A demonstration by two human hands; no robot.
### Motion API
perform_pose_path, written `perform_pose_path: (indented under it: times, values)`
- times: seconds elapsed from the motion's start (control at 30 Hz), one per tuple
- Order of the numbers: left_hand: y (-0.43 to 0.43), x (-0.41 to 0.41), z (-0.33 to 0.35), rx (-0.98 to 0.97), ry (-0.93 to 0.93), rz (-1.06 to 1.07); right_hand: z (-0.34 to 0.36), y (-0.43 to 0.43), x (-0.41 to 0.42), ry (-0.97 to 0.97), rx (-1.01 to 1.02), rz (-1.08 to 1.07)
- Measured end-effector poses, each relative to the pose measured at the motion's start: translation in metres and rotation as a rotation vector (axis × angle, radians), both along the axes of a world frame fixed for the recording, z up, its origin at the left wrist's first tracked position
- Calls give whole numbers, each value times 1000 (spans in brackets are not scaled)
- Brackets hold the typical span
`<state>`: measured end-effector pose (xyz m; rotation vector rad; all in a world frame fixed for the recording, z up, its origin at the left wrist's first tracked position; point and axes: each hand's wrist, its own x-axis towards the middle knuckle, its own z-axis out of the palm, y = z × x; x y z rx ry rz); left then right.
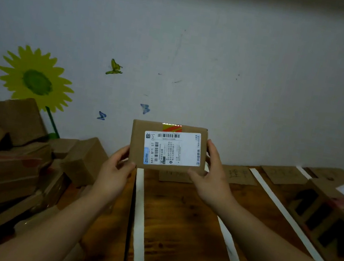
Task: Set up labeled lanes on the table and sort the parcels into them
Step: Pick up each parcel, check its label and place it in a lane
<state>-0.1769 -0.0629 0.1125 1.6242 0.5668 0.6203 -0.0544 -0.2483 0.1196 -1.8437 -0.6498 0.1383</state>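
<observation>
I hold the parcel (137, 138) in the air with both hands, above the far edge of the table (177, 220), its white shipping label (172, 148) facing me. My left hand (114, 166) grips the lower left corner, thumb on the front face. My right hand (211, 174) grips the right end, thumb on the lower front and fingers up along the right edge.

Below the parcel, a cardboard lane card (173, 176) lies at the far edge, between two white strips (139, 215) (229, 248) running from the far edge toward me. A third strip (283, 214) lies further right, with two more cards (240, 174) (283, 173) at the far edge. A box with black lettering (327, 220) sits near the right edge. A pile of parcels (5, 161) fills the left side.
</observation>
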Motion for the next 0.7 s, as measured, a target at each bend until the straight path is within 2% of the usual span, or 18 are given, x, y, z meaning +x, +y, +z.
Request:
perform_pose_path:
  times: [0.2,0.33,0.43,0.5,0.7]
  values:
    - [3,25,-43,-64,160,-65,-41,-4,21,142,-181,-99]
    - [4,44,-86,-24,357,-109,-86,-8,36,225,-491,-105]
    - [0,57,-116,19,507,-157,-124,-12,48,337,-524,-69]
    - [-5,67,-129,-19,579,-151,-146,-15,56,375,-553,-9]
    - [-22,98,-155,-168,607,-39,-193,-20,60,443,-673,150]
